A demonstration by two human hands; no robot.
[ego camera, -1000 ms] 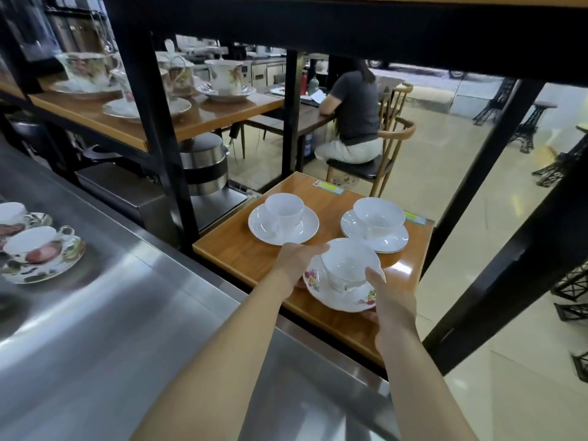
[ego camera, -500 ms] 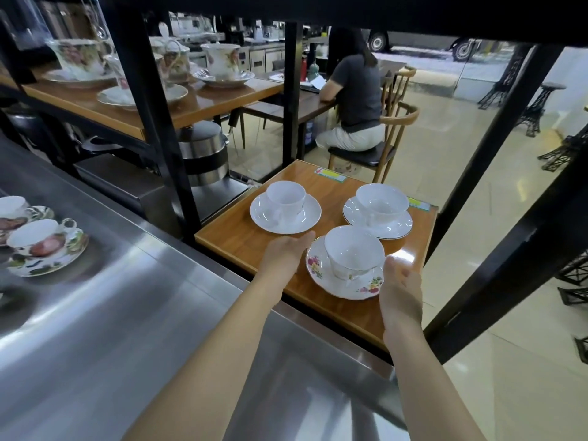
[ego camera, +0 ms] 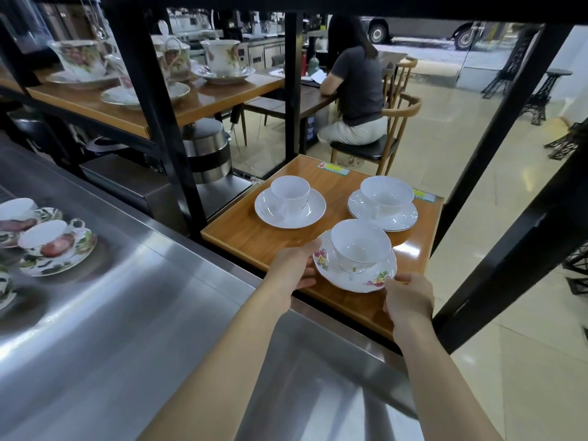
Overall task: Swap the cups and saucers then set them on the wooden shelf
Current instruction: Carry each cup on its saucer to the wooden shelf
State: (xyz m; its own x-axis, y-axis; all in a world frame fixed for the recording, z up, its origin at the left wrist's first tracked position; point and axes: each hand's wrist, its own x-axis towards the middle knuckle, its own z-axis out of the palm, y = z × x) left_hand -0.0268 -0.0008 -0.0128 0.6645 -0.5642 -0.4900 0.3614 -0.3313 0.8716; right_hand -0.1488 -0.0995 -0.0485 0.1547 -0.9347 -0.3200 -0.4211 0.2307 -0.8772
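My left hand [ego camera: 294, 268] and right hand [ego camera: 409, 297] sit either side of the floral saucer [ego camera: 356, 275], which lies on the shelf [ego camera: 254, 240] with a plain white cup [ego camera: 359, 245] on it, so that swap looks done. Left fingers curl loosely against the near-left rim; right fingertips pinch the near-right edge, though it's hard to tell if either bears weight. Two white sets [ego camera: 289, 202] stand just beyond my hands; floral cups [ego camera: 52, 246] wait far to my left.
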